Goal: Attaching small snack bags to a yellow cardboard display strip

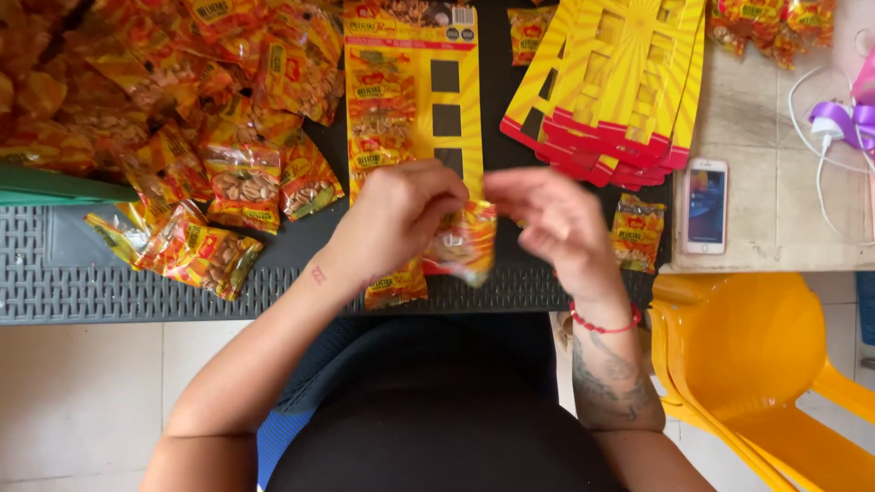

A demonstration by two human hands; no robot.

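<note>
My left hand (401,214) pinches a small red and yellow snack packet (463,244) just above the near end of a long yellow display card (412,109) that lies on the dark table. Several filled packets sit in the card's left column, and its right column shows dark square slots. My right hand (558,223), blurred by motion, hovers beside the packet with fingers spread, and I cannot tell whether it touches it. Another packet (396,290) lies under my left wrist at the table's edge.
A big heap of snack packets (173,100) covers the left of the table. A stack of yellow cards (620,82) lies at the back right, with a loose packet (638,232), a white phone (705,206) and a cable beside it. Yellow plastic chairs (756,364) stand at the right.
</note>
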